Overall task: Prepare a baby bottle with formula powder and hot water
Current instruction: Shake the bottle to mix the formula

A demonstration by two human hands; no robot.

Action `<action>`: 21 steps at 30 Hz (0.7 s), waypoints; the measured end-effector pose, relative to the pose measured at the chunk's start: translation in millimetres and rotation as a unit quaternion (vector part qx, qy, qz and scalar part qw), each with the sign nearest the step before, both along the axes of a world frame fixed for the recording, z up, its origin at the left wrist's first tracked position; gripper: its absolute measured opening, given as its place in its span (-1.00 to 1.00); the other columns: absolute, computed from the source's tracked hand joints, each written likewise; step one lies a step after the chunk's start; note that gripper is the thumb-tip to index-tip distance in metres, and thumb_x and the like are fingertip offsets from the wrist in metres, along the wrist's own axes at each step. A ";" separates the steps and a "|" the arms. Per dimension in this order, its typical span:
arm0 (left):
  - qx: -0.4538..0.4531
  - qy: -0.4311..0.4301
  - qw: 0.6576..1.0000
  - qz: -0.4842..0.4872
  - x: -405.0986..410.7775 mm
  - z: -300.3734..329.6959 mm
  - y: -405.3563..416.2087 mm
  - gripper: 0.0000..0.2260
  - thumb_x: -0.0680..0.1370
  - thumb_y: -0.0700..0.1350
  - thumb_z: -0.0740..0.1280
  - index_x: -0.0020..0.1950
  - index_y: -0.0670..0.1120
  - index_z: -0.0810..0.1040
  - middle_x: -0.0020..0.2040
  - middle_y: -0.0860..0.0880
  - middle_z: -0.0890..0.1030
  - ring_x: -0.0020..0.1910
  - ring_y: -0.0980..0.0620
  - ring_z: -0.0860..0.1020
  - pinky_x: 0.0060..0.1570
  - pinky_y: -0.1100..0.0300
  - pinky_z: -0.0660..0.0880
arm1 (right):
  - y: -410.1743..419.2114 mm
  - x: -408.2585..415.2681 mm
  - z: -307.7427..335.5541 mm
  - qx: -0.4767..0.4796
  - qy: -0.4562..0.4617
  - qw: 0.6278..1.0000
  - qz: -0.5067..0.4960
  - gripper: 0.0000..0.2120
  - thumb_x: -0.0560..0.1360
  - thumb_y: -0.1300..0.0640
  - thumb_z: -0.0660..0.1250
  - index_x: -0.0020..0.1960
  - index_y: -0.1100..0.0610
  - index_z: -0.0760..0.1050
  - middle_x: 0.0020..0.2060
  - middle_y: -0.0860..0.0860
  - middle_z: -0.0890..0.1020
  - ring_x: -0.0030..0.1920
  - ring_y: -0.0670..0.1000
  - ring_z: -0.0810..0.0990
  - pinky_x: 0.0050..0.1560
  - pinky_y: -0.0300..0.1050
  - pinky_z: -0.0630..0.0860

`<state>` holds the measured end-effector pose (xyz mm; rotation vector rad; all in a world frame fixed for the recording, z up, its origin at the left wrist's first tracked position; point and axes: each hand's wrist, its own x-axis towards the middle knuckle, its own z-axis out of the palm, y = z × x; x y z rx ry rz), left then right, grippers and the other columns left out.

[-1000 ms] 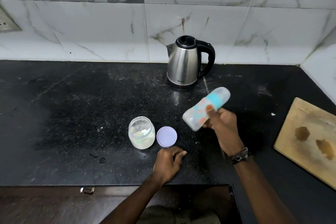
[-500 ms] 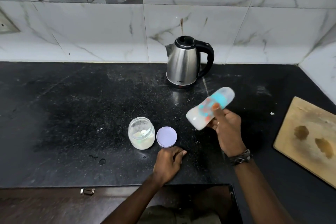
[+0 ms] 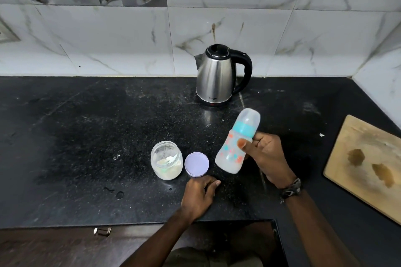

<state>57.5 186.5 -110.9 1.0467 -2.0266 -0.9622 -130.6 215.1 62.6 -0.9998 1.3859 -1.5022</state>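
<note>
While my right hand point(image 3: 263, 154) grips the baby bottle point(image 3: 237, 144) at centre right of the frame, my left hand point(image 3: 200, 194) rests on the black counter point(image 3: 76, 147).

With its clear cap and teal collar on, the bottle tilts so the cap points up toward the kettle point(image 3: 218, 76), my thumb across its printed side and my fingers curled round behind it; its base hangs above the counter, just right of the lilac lid point(image 3: 196, 164). That lid lies flat, touching the open jar point(image 3: 166, 160) of pale powder to its left. My left fingers are loosely curled on the counter just below the lid, holding nothing. Standing against the marble tiles at upper centre is the steel kettle, and a wooden board point(image 3: 366, 165) lies at the right edge.
</note>
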 end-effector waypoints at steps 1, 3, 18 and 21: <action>-0.001 -0.002 1.000 0.001 -0.6 0.7 -1.9 -0.78 0.63 0.02 0.34 -0.18 0.00 0.61 -0.38 0.07 0.61 -0.38 0.11 0.56 -0.32 0.03 0.52 | -1.8 -1.8 -0.3 -0.012 -0.038 0.999 -0.025 -0.41 0.17 -0.29 0.58 -0.05 0.15 0.67 -0.09 0.11 0.74 -0.07 0.10 0.72 -0.10 -0.01 0.67; -0.001 -0.007 1.000 -0.004 -2.0 1.5 -4.4 -0.78 0.63 0.03 0.34 -0.17 -0.01 0.62 -0.37 0.06 0.61 -0.37 0.11 0.56 -0.31 0.03 0.52 | -5.5 -4.0 -1.4 -0.023 -0.153 0.982 -0.105 -0.51 0.28 -0.23 0.49 -0.04 0.16 0.65 -0.10 0.09 0.74 -0.07 0.09 0.70 -0.10 -0.02 0.65; 0.007 -0.008 1.000 0.000 -0.4 -0.4 2.3 -0.74 0.63 0.07 0.32 -0.19 -0.01 0.62 -0.39 0.07 0.60 -0.40 0.16 0.53 -0.32 0.07 0.50 | -3.2 1.5 -6.6 0.042 -0.015 0.999 0.009 -0.67 0.34 -0.01 0.48 -0.02 0.19 0.64 -0.15 0.08 0.75 -0.15 0.02 0.72 -0.13 -0.07 0.67; 0.013 -0.008 1.000 -0.006 -4.1 3.7 -2.3 -0.75 0.63 0.07 0.32 -0.19 -0.01 0.62 -0.39 0.08 0.59 -0.40 0.15 0.54 -0.32 0.06 0.50 | -10.4 -4.5 -0.2 0.001 -0.151 0.980 -0.128 -0.55 0.33 -0.18 0.43 -0.01 0.18 0.63 -0.15 0.06 0.74 -0.17 0.02 0.70 -0.20 -0.10 0.64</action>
